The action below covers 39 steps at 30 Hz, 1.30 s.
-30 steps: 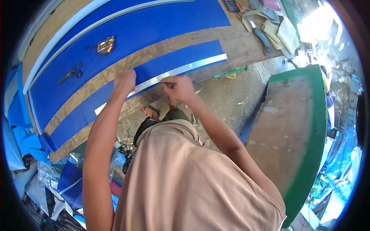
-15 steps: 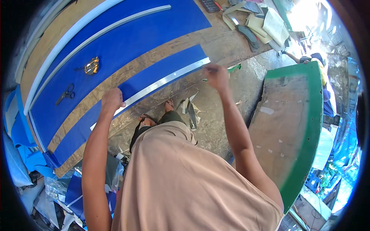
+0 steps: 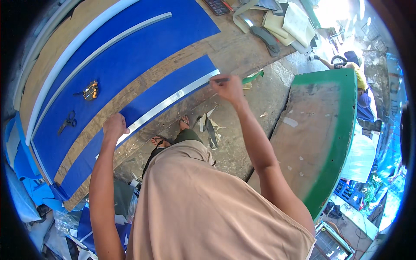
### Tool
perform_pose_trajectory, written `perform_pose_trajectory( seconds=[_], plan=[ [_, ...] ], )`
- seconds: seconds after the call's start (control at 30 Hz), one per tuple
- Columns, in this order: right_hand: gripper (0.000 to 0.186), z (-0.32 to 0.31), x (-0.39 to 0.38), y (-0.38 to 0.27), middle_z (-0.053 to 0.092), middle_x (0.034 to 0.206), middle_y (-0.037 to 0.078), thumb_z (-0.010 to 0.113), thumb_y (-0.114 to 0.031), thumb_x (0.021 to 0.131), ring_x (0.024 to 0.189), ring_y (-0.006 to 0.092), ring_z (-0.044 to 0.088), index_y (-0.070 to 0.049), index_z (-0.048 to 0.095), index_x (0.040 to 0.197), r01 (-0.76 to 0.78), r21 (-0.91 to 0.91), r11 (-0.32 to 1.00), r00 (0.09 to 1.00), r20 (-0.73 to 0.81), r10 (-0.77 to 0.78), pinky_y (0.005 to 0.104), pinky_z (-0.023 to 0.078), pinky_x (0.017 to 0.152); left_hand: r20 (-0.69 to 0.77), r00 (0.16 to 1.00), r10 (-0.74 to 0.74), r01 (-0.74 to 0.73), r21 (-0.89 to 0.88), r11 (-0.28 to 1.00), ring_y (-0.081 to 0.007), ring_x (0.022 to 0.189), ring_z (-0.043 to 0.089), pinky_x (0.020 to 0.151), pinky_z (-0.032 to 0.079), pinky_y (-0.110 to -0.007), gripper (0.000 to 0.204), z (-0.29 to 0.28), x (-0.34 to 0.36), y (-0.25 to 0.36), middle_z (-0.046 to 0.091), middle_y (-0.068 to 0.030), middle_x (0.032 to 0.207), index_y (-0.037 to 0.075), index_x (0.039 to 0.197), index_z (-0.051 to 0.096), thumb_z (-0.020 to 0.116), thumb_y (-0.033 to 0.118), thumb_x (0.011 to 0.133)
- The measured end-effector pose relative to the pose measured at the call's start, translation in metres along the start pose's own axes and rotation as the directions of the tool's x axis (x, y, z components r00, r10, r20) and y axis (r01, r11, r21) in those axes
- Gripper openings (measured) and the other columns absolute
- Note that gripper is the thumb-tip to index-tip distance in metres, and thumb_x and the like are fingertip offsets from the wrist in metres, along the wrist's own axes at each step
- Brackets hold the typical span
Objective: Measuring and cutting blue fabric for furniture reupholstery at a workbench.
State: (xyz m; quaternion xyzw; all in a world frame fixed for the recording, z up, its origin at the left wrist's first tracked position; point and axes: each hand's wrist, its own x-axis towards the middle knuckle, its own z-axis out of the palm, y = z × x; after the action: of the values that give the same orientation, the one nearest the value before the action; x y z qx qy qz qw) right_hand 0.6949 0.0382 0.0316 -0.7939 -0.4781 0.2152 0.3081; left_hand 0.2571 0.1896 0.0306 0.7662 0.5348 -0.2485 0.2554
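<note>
Metal straightedge (image 3: 173, 99) lies on the blue strip (image 3: 173, 84); the right hand (image 3: 229, 89), clamped on a dark tool (image 3: 221, 80), shifts from mid-length to its right end, apparently finishing one pass; left hand (image 3: 115, 126) adjoins, grip unclear

We could see only a little of the dark object (image 3: 222, 80) in the right hand (image 3: 229, 89); the fingers covered the rest, so we could not tell its kind. The left hand (image 3: 114, 126) and its forearm hid a stretch of the metal straightedge (image 3: 173, 97), and we could not make out that hand's curled fingertips. The upper edge cut off the calculator (image 3: 216, 6), the big blue sheet (image 3: 130, 60) and the pale roll (image 3: 73, 47). We lost part of the green-edged panel (image 3: 312, 125) behind the right arm, and the panel partly hid a co-worker (image 3: 359, 82), too small for us to read the hands.
</note>
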Motion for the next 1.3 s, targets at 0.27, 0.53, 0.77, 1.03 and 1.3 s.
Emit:
perform_pose_trajectory(
  seconds=[0.27,0.53,0.77,1.03,1.3],
  plan=[
    [0.018,-0.034,0.009,0.021,0.073,0.068,0.004,0.075,-0.019,0.08,0.055,0.0165,0.06,-0.008,0.083,0.093,-0.042,0.017,0.999,0.991,-0.13,0.043,0.0283,0.049,0.057,-0.041,0.999,-0.008,0.006,-0.03,1.0,-0.026,0.065,0.065,0.069,0.051,-0.039,0.018,0.005,-0.007,-0.001,0.07,-0.0045,0.068,0.012,0.067,0.068,0.086,0.009,0.064],
    [0.018,-0.003,-0.003,0.027,0.07,0.064,0.007,0.074,-0.016,0.079,0.052,0.0188,0.058,-0.006,0.082,0.091,-0.059,0.243,0.968,0.991,-0.103,0.086,0.0291,0.047,0.054,-0.257,0.963,-0.086,0.052,-0.138,0.989,-0.0295,0.067,0.066,0.069,0.052,-0.041,0.016,0.03,-0.033,0.0,0.071,-0.0079,0.072,0.009,0.074,0.069,0.084,0.009,0.069],
    [0.017,-0.015,0.005,0.023,0.072,0.069,0.005,0.073,-0.012,0.08,0.054,0.0172,0.06,-0.005,0.081,0.094,0.004,0.021,1.0,0.988,-0.152,-0.001,0.0278,0.048,0.056,-0.293,0.942,-0.164,0.104,-0.209,0.972,-0.0358,0.073,0.069,0.074,0.055,-0.045,0.015,0.038,-0.04,0.004,0.073,-0.0142,0.08,0.005,0.08,0.069,0.083,0.007,0.074],
    [0.016,0.018,-0.014,0.01,0.073,0.07,0.005,0.073,-0.012,0.081,0.055,0.0181,0.061,-0.007,0.081,0.093,0.188,0.023,0.982,0.977,-0.109,-0.185,0.0284,0.049,0.057,-0.29,0.945,-0.152,0.092,-0.211,0.973,-0.0364,0.074,0.069,0.074,0.055,-0.045,0.015,0.035,-0.041,0.008,0.072,-0.0151,0.08,0.004,0.08,0.07,0.083,0.007,0.074],
    [0.013,-0.026,0.005,0.036,0.073,0.071,0.003,0.072,-0.012,0.087,0.059,0.0136,0.059,-0.008,0.081,0.095,0.044,0.058,0.997,0.96,-0.279,-0.026,0.0259,0.046,0.058,-0.378,0.909,-0.175,0.078,-0.259,0.963,-0.0372,0.08,0.069,0.076,0.055,-0.047,0.014,0.045,-0.053,0.013,0.071,-0.0155,0.09,0.004,0.088,0.071,0.079,0.003,0.077]
  ],
)
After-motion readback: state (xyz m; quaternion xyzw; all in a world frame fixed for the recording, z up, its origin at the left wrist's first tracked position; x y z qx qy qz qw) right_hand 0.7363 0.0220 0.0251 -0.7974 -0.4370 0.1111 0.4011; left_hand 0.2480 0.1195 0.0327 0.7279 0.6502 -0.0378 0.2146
